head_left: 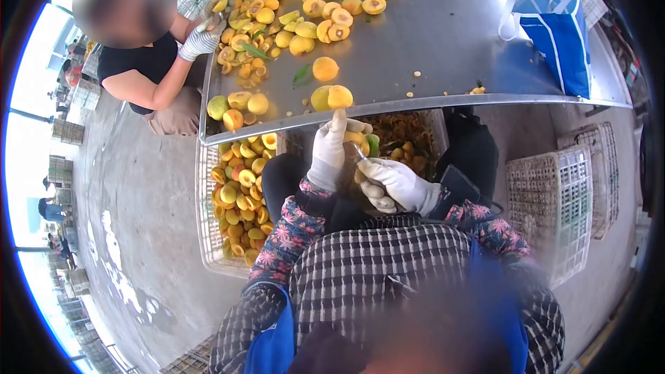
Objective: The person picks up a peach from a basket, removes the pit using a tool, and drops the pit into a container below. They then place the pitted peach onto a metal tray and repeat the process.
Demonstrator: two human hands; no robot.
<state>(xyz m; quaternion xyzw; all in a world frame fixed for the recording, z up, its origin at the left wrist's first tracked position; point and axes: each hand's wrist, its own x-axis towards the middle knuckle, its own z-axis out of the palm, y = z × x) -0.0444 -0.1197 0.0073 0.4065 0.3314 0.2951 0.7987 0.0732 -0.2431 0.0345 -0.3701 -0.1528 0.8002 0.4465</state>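
My left hand (328,152), in a white glove, is closed around a yellow peach (356,140) just below the table's front edge. Its fingers partly cover the fruit, and a green leaf (374,145) shows beside it. My gloved right hand (405,185) grips a small metal tool (359,153) whose tip points at the peach; its exact kind is too small to tell. On the metal table (429,48), right above my left fingers, sit a yellow peach (340,97) and another peach partly behind it. Many halved peaches (312,7) are heaped farther back.
A crate of peach halves (239,194) stands at my left. Under the table edge, a crate (438,131) holds brownish scraps. A blue bag (557,41) rests on the table's right end. White crates (551,201) stand at right. A co-worker (149,62) in striped gloves handles fruit at left.
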